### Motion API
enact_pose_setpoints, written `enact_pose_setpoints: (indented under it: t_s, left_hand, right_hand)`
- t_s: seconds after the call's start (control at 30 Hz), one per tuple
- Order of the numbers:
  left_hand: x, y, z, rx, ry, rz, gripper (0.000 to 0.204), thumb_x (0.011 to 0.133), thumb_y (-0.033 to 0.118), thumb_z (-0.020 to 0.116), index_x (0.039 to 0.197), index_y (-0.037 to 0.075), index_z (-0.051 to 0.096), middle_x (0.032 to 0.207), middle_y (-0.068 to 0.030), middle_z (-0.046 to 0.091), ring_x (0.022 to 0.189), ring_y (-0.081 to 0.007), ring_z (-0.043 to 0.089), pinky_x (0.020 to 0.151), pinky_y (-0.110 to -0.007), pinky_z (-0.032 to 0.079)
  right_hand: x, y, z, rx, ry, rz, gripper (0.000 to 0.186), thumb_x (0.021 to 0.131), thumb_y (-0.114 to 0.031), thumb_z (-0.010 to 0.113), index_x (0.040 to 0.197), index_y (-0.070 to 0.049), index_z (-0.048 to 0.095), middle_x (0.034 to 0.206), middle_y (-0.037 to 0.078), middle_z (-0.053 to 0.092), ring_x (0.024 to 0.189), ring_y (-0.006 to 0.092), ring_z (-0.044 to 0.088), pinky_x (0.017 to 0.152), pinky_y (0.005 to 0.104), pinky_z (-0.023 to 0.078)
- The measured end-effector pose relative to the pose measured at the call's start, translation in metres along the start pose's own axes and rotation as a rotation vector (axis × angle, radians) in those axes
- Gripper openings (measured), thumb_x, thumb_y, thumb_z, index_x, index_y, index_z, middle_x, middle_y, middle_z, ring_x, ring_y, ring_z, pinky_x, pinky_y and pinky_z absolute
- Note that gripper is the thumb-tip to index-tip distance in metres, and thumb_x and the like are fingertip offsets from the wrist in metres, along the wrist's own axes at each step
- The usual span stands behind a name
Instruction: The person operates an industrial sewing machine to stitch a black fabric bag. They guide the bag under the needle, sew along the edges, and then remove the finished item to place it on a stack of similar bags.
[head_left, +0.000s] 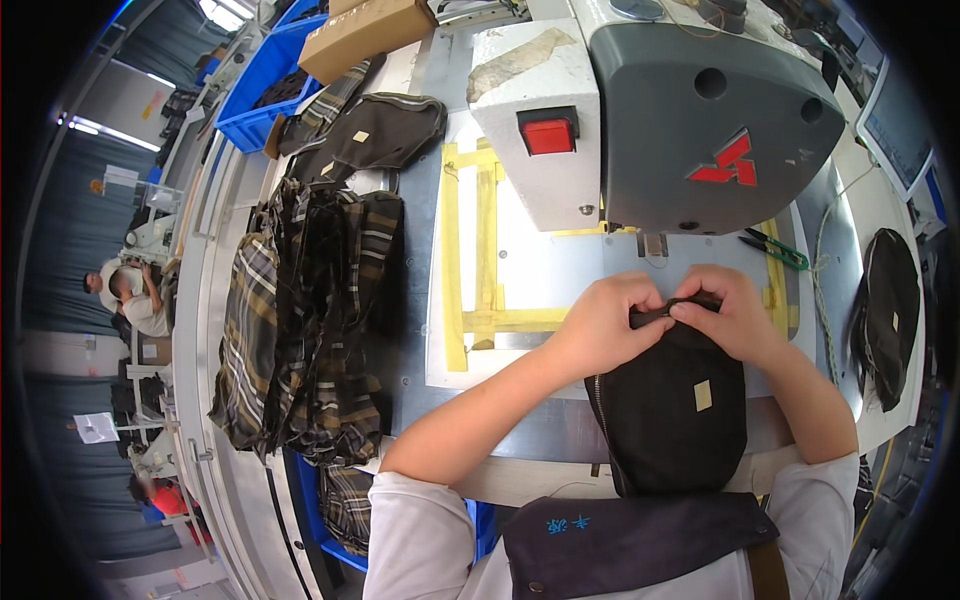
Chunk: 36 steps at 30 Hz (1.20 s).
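Both hands work at the top edge of a black fabric pouch piece (665,420), which hangs toward me over the table's front edge. A zipper runs along its left side, and a small cream label (703,396) sits on its face. My left hand (617,318) pinches the folded top edge between thumb and fingers. Close beside it, my right hand (727,312) grips the same edge, thumb on top. The sewing machine head (700,130), grey and white with a red switch (549,136), stands just beyond my hands.
A stack of plaid and dark fabric pieces (310,330) lies at left, with labelled black pieces (385,135) behind. A blue bin (270,85) stands far left. Yellow tape (455,260) marks the work plate. Green-handled snips (780,250) and another black piece (890,320) are at right.
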<state>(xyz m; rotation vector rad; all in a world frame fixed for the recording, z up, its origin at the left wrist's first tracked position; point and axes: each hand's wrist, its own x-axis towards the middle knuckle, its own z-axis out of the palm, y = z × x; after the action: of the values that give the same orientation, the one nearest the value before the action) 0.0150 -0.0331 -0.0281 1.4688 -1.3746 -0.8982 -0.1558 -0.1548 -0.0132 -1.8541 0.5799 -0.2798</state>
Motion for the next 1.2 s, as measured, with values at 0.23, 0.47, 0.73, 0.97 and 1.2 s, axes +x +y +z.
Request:
enact_pose_setpoints:
  t_s: [0.23, 0.47, 0.73, 0.97, 1.2]
  left_hand:
    - [0.001, 0.001, -0.003, -0.028, -0.002, -0.06, 0.02, 0.08, 0.01, 0.074, 0.075, 0.001, 0.057, 0.07, -0.0051, 0.055, 0.062, -0.013, 0.051, 0.058, -0.028, 0.042]
    - [-0.002, 0.001, 0.005, 0.239, 0.109, 0.094, 0.02, 0.078, 0.008, 0.074, 0.076, 0.001, 0.055, 0.073, -0.01, 0.054, 0.063, -0.0246, 0.053, 0.058, -0.033, 0.043]
    - [0.002, -0.001, 0.0, 0.083, 0.02, 0.005, 0.021, 0.08, 0.009, 0.074, 0.077, 0.0, 0.055, 0.073, -0.0087, 0.055, 0.062, -0.0197, 0.052, 0.059, -0.031, 0.043]
    - [0.001, -0.001, 0.001, 0.124, 0.031, 0.005, 0.021, 0.08, 0.01, 0.074, 0.077, 0.0, 0.055, 0.073, -0.0085, 0.055, 0.063, -0.0204, 0.053, 0.059, -0.032, 0.043]
    - [0.0, -0.002, 0.003, 0.193, 0.072, 0.043, 0.02, 0.078, 0.009, 0.074, 0.078, 0.0, 0.055, 0.074, -0.0086, 0.055, 0.064, -0.0208, 0.053, 0.06, -0.032, 0.043]
  right_hand:
    - [-0.003, -0.004, 0.004, -0.12, 0.082, -0.078, 0.015, 0.081, -0.01, 0.072, 0.086, 0.002, 0.064, 0.079, 0.01, 0.063, 0.07, 0.0169, 0.06, 0.064, 0.0289, 0.046]
    - [-0.004, -0.002, 0.013, -0.26, 0.171, -0.226, 0.015, 0.08, -0.009, 0.071, 0.082, 0.002, 0.061, 0.075, 0.011, 0.059, 0.066, 0.0245, 0.057, 0.061, 0.0329, 0.044]
    - [0.0, -0.002, 0.005, -0.122, 0.084, -0.087, 0.015, 0.08, -0.009, 0.071, 0.081, 0.002, 0.061, 0.074, 0.011, 0.058, 0.066, 0.0229, 0.056, 0.061, 0.032, 0.044]
    - [-0.002, 0.001, 0.01, -0.188, 0.149, -0.172, 0.015, 0.08, -0.01, 0.071, 0.082, 0.001, 0.061, 0.074, 0.011, 0.059, 0.066, 0.0235, 0.057, 0.061, 0.0328, 0.044]
    - [-0.002, 0.001, 0.013, -0.229, 0.175, -0.217, 0.015, 0.08, -0.011, 0.072, 0.083, 0.001, 0.062, 0.075, 0.012, 0.059, 0.067, 0.0247, 0.058, 0.06, 0.0341, 0.044]
